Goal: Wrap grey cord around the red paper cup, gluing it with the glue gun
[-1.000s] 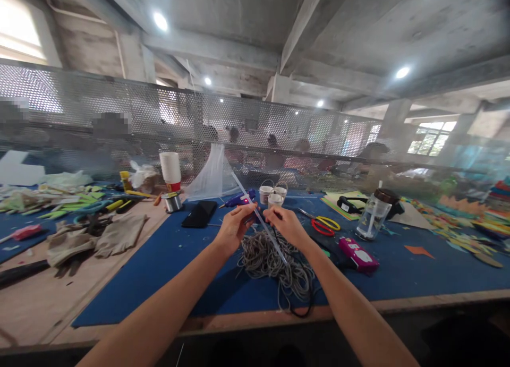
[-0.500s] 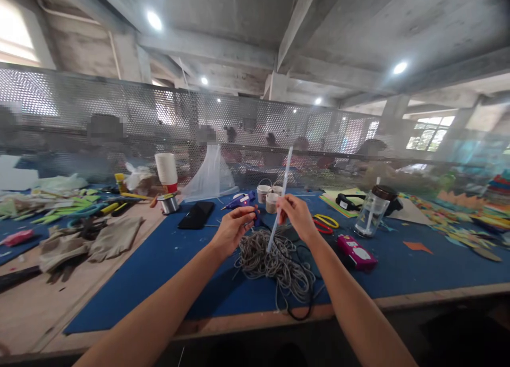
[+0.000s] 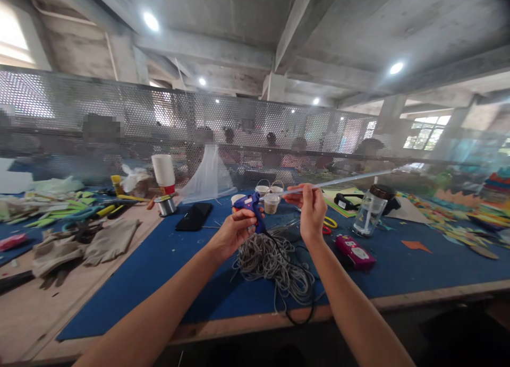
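My left hand (image 3: 235,230) is closed around a blue hot glue gun (image 3: 252,203), held above the table. My right hand (image 3: 311,210) pinches a long translucent glue stick (image 3: 350,180), which slants up to the right. The stick's near end points at the back of the glue gun; I cannot tell whether it has entered. Beneath both hands lies a tangled heap of grey cord (image 3: 271,263), with the gun's black cable running over it. Just behind the hands stand small cups with wire handles (image 3: 271,203).
A black phone (image 3: 194,216), a wire spool (image 3: 166,206) and stacked paper cups (image 3: 163,171) stand left. Gloves (image 3: 111,242) lie farther left. On the right are scissors (image 3: 330,222), a magenta box (image 3: 354,252) and a water bottle (image 3: 371,210). A perforated screen (image 3: 247,120) rises behind.
The glue stick has swung from nearly upright to a shallow slant, its near end now at the gun's rear. My left hand has raised and turned the glue gun.
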The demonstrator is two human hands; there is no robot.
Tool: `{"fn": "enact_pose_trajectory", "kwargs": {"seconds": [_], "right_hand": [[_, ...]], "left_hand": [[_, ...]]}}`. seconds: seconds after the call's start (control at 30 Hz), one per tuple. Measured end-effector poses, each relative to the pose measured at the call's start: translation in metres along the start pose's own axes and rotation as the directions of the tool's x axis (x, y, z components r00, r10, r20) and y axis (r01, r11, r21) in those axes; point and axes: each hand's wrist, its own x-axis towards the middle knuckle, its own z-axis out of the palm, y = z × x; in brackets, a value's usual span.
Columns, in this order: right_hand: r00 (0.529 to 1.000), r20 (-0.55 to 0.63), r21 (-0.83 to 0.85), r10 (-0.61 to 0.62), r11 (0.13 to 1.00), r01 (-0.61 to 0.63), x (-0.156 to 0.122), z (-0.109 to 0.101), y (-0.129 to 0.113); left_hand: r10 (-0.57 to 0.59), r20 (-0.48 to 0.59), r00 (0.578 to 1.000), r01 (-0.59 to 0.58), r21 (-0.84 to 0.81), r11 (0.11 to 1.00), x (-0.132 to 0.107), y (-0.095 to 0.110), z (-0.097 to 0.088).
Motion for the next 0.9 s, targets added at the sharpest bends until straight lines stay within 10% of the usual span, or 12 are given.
{"fn": "enact_pose_trajectory", "kwargs": {"seconds": [0.9], "right_hand": [[0.998, -0.027, 0.007, -0.053, 0.999, 0.053, -0.001, -0.001, -0.003]], "left_hand": [[0.007, -0.041, 0.999, -0.004, 0.083, 0.997, -0.005, 0.005, 0.011]]}}
